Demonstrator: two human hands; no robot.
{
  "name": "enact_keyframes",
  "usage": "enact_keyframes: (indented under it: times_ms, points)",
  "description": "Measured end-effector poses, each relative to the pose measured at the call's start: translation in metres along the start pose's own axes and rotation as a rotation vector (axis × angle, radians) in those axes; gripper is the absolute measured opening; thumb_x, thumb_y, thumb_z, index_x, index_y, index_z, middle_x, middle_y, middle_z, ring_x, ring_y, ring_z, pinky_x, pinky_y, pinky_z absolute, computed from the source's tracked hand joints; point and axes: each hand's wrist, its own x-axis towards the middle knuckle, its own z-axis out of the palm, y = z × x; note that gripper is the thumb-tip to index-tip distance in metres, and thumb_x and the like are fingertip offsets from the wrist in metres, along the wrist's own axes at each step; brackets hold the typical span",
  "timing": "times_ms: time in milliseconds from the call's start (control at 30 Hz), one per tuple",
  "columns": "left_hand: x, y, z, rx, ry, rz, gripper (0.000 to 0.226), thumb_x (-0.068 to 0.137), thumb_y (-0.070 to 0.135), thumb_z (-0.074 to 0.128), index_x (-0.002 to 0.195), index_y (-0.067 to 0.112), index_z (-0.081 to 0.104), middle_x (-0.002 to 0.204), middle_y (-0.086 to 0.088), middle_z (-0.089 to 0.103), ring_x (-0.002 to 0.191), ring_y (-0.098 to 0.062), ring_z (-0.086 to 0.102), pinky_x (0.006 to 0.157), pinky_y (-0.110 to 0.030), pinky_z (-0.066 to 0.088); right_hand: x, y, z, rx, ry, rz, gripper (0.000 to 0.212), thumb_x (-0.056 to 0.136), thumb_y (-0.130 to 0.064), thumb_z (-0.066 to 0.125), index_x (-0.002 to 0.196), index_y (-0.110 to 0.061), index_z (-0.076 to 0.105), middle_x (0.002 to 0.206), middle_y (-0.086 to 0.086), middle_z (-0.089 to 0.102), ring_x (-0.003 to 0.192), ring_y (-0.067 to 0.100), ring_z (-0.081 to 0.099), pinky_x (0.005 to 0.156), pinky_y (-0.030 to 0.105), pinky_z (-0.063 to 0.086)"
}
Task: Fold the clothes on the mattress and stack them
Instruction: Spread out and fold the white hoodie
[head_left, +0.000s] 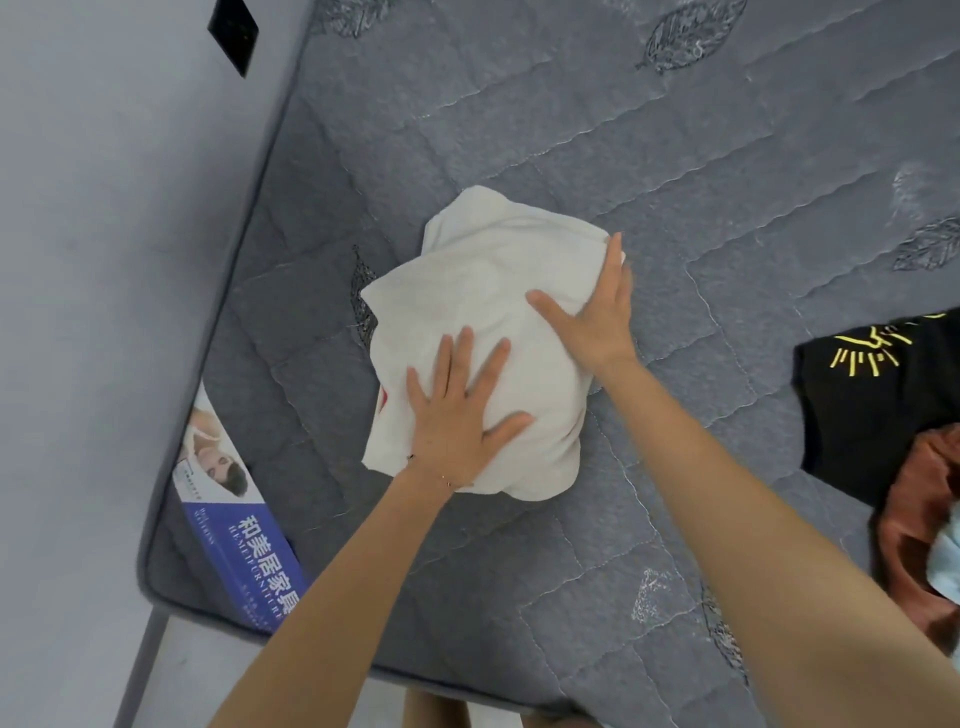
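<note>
White garment (483, 291) lies bundled, left hand (460, 415) and right hand (597, 317) pressing it flat-fingered.

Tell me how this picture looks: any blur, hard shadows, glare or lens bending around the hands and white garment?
Head view: light is soft and even, with only faint shadows under the left hand and right hand on the white garment; no glare; the right hand's fingertips smear slightly; the wide lens bows the mattress edge and stretches the forearms low in frame.
</note>
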Motion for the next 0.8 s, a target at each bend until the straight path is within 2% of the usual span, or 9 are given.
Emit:
enact_keyframes:
  times_ms: [133, 300, 367, 433, 467, 533, 600, 700, 800]
  points:
    - [0.010, -0.008, 0.016, 0.010, -0.036, -0.056, 0.078, 0.079, 0.083, 0.005, 0.140, 0.050, -0.030, 0.157, 0.006, -0.030, 0.143, -0.017, -0.030, 0.112, -0.066, -0.002, 0.013, 0.008, 0.007, 0.108, -0.080, 0.047, 0.127, 0.070, -0.054, 0.082, 0.153, -0.037, -0.012, 0.163, 0.000, -0.003, 0.150, 0.020, 0.008, 0.120, 0.039, 0.018]
    - [0.002, -0.004, 0.011, -0.027, 0.022, -0.112, 0.084, 0.079, 0.084, 0.014, 0.145, 0.047, -0.022, 0.160, 0.005, -0.023, 0.146, -0.019, -0.023, 0.114, -0.060, -0.007, 0.005, 0.010, -0.001, 0.277, 0.019, 0.069, 0.128, 0.070, -0.036, 0.087, 0.156, -0.026, -0.008, 0.162, -0.003, 0.016, 0.145, 0.013, 0.023, 0.112, 0.024, 0.023]
    - [-0.007, -0.002, 0.006, -0.162, 0.123, -0.246, 0.092, 0.080, 0.082, 0.027, 0.151, 0.038, -0.011, 0.161, 0.000, -0.017, 0.148, -0.021, -0.017, 0.117, -0.050, -0.011, -0.004, 0.008, -0.009, 0.358, 0.080, 0.143, 0.112, 0.071, -0.030, 0.087, 0.154, -0.022, 0.013, 0.153, -0.001, 0.035, 0.137, 0.015, 0.038, 0.111, 0.028, 0.033]
    - [-0.019, -0.003, 0.003, -0.292, 0.235, -0.393, 0.096, 0.082, 0.074, 0.041, 0.154, 0.029, -0.003, 0.162, -0.006, -0.011, 0.149, -0.022, -0.011, 0.117, -0.044, -0.012, -0.017, 0.009, -0.015, 0.414, 0.137, 0.157, 0.079, 0.071, -0.024, 0.087, 0.134, -0.017, 0.042, 0.126, -0.003, 0.055, 0.117, 0.016, 0.055, 0.098, 0.030, 0.048]
    - [-0.025, -0.004, 0.001, -0.345, 0.272, -0.466, 0.096, 0.084, 0.069, 0.048, 0.155, 0.025, 0.000, 0.162, -0.008, -0.008, 0.149, -0.023, -0.008, 0.118, -0.043, -0.010, -0.025, 0.011, -0.017, 0.446, 0.161, 0.153, 0.065, 0.071, -0.022, 0.087, 0.122, -0.016, 0.048, 0.112, -0.006, 0.058, 0.105, 0.014, 0.059, 0.088, 0.028, 0.051]
    - [-0.033, -0.007, -0.002, -0.470, 0.290, -0.621, 0.097, 0.086, 0.059, 0.057, 0.155, 0.017, 0.003, 0.162, -0.011, 0.002, 0.149, -0.025, 0.003, 0.120, -0.043, 0.000, -0.045, 0.018, -0.024, 0.540, 0.209, 0.172, 0.051, 0.071, -0.020, 0.086, 0.107, -0.019, 0.050, 0.100, -0.009, 0.058, 0.093, 0.011, 0.059, 0.076, 0.021, 0.050]
    - [-0.038, -0.011, -0.003, -0.581, 0.247, -0.719, 0.093, 0.088, 0.050, 0.061, 0.154, 0.007, 0.010, 0.158, -0.016, 0.018, 0.146, -0.030, 0.018, 0.120, -0.042, 0.013, -0.067, 0.031, -0.032, 0.644, 0.264, 0.229, 0.050, 0.072, -0.020, 0.085, 0.107, -0.022, 0.050, 0.103, -0.008, 0.060, 0.093, 0.011, 0.060, 0.077, 0.022, 0.051]
    - [-0.040, -0.015, -0.004, -0.745, 0.116, -0.609, 0.064, 0.090, 0.034, 0.066, 0.140, 0.003, 0.040, 0.138, -0.014, 0.050, 0.128, -0.029, 0.047, 0.110, -0.044, 0.036, -0.102, 0.057, -0.045, 0.822, 0.343, 0.341, 0.057, 0.074, -0.018, 0.085, 0.120, -0.018, 0.051, 0.112, -0.004, 0.063, 0.099, 0.013, 0.064, 0.082, 0.027, 0.056]
    - [-0.030, -0.009, -0.012, -0.906, -0.039, -0.538, 0.050, 0.089, 0.025, 0.069, 0.132, 0.006, 0.051, 0.130, -0.008, 0.058, 0.114, -0.020, 0.057, 0.096, -0.033, 0.047, -0.139, 0.090, -0.052, 0.921, 0.376, 0.430, 0.062, 0.079, -0.014, 0.081, 0.131, -0.019, 0.048, 0.122, -0.002, 0.063, 0.110, 0.015, 0.063, 0.094, 0.038, 0.055]
